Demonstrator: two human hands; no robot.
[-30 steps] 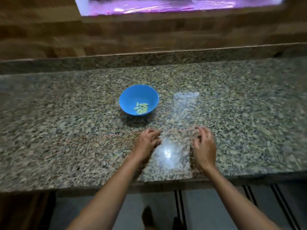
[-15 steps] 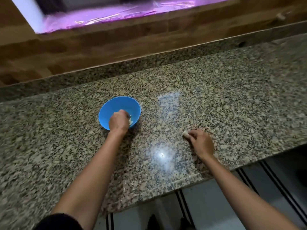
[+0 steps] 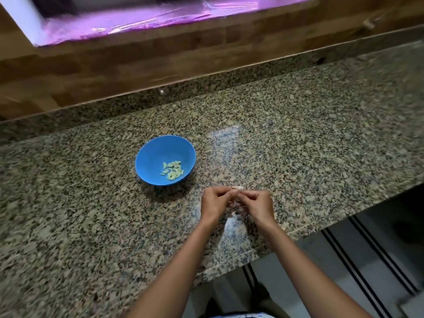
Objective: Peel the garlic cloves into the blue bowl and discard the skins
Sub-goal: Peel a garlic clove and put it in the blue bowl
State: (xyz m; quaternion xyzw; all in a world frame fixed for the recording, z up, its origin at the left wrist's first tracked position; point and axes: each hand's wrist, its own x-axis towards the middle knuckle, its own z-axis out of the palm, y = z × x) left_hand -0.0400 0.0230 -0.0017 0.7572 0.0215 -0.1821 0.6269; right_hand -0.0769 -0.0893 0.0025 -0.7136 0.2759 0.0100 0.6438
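Polished speckled granite for the surface point(image 3: 91, 214), glossy, with bright glare. Smooth blue bowl point(image 3: 156, 154), plastic by the look, faint sheen. Peeled cloves point(image 3: 172, 171) inside, pale and smooth. Matt brown wood on the back wall point(image 3: 160, 65). Dry pale skin on the garlic clove point(image 3: 237, 187).

Garlic clove point(image 3: 237, 187) mostly behind fingertips point(image 3: 231, 193)

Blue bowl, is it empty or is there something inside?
Not empty, but far from full: the blue bowl holds a small pile of pale garlic cloves at its bottom, with bare blue wall around them.
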